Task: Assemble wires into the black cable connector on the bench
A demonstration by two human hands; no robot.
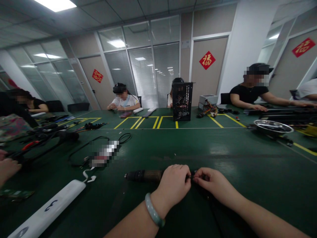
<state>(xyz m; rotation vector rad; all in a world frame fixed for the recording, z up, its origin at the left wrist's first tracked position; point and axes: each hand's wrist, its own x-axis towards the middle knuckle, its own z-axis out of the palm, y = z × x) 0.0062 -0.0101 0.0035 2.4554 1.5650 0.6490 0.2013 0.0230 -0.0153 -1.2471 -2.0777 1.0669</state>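
A long dark power tool [151,176] with a brown middle section lies on the green table, its narrow tip to the left. My left hand [173,183], a pale green bangle [154,210] on its wrist, is closed over the tool's rear part. Facing it, my right hand [210,181] is closed in a pinch at the tool's right end. Between the two sets of fingertips is a small dark part, too hidden to name. A dark cable seems to run down from beneath my right hand.
To the left lie a white power strip [53,206], a blurred-out object with a black cable [81,142], and a green circuit board [17,193]. A metal bowl [272,127] stands right. A black computer case [182,100] stands at the back. Several people sit around the table [146,142].
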